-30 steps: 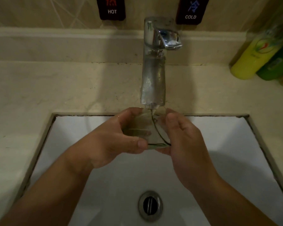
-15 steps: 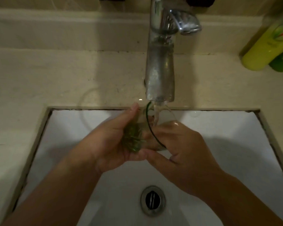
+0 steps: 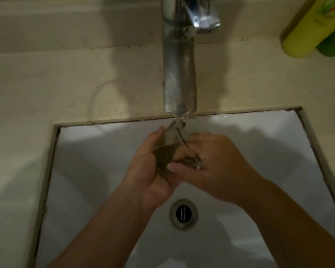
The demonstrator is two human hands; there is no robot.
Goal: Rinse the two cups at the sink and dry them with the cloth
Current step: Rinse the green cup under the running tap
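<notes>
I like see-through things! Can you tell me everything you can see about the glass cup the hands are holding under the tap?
The small clear glass cup lies tilted between both hands above the white sink basin. The left hand cradles its base end, while the right hand grips the rim end. It looks thin and transparent, with a dark line along its rim. A thin stream from the silver metal faucet runs onto it. Its lower part looks greenish-brown; whether that is residue or tint is unclear.

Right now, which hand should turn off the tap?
Probably the right hand: the faucet lever points to its side, while the left hand cradles the glass cup.
</notes>
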